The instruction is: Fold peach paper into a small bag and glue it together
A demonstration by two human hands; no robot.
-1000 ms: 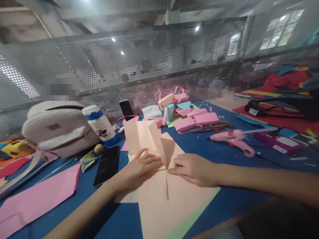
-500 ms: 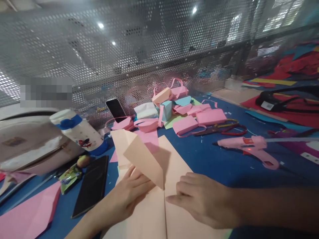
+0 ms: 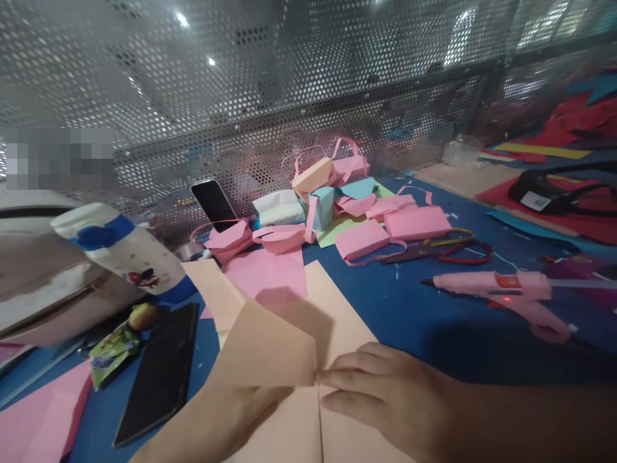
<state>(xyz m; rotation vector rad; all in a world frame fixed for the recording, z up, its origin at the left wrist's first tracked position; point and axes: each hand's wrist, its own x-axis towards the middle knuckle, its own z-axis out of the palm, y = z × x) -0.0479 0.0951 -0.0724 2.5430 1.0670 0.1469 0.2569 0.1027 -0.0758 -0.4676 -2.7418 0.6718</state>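
1. My peach paper point(image 3: 294, 424) lies at six o'clock, its long axis and the seam running roughly from six towards twelve.
2. My left hand point(image 3: 231, 411), at seven o'clock, is under the paper's raised flap point(image 3: 270, 347); I cannot tell whether its fingers pinch or lie flat.
3. My right hand point(image 3: 385, 392), at five o'clock, has its fingers close together, tips at the seam; whether they pinch anything I cannot tell.
4. The flap slopes over my left hand, one corner pointing to four o'clock at the seam.
5. Half a second ago the flap left my left fingers partly showing; now its broader face covers them, and my right fingertips, then short of its corner, are right at it.
6. The paper's near end is cut off below. Farther out, a purple object point(image 3: 585, 276) past three o'clock is blurred, and the backpack point(image 3: 53, 305) towards nine is cropped.
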